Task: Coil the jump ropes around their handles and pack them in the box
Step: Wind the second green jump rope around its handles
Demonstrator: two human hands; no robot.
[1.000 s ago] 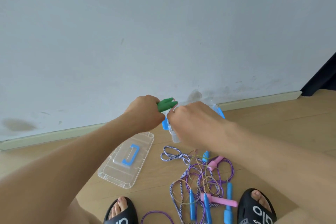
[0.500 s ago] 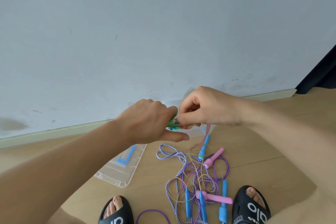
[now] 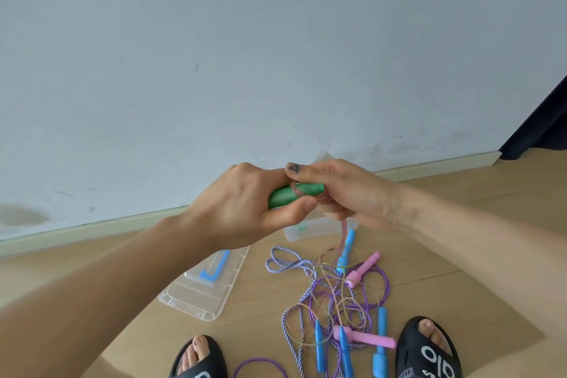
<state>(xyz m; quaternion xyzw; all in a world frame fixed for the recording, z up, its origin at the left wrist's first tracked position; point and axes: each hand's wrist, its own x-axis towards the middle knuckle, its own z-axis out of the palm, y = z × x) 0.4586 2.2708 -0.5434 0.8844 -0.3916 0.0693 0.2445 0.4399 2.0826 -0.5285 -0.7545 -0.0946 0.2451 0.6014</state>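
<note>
My left hand [image 3: 245,209] grips the green handles [image 3: 294,193] of a jump rope, held level in front of the wall. My right hand [image 3: 346,193] holds the handles' right end and pinches the thin pinkish rope [image 3: 343,233], one loop of which lies round the green handles. That rope hangs down into a tangle of jump ropes [image 3: 337,301] on the floor, with purple and striped cords and blue and pink handles. The clear plastic box [image 3: 306,232] sits on the floor below my hands, mostly hidden by them.
The box's clear lid [image 3: 202,288] with a blue handle lies on the wooden floor to the left of the tangle. My feet in black slippers [image 3: 429,350] stand at the bottom edge. A pale wall with a skirting board rises close behind.
Both hands rose with the green handles. My right hand swung from over the box round the handles' right end, laying the pinkish rope over them.
</note>
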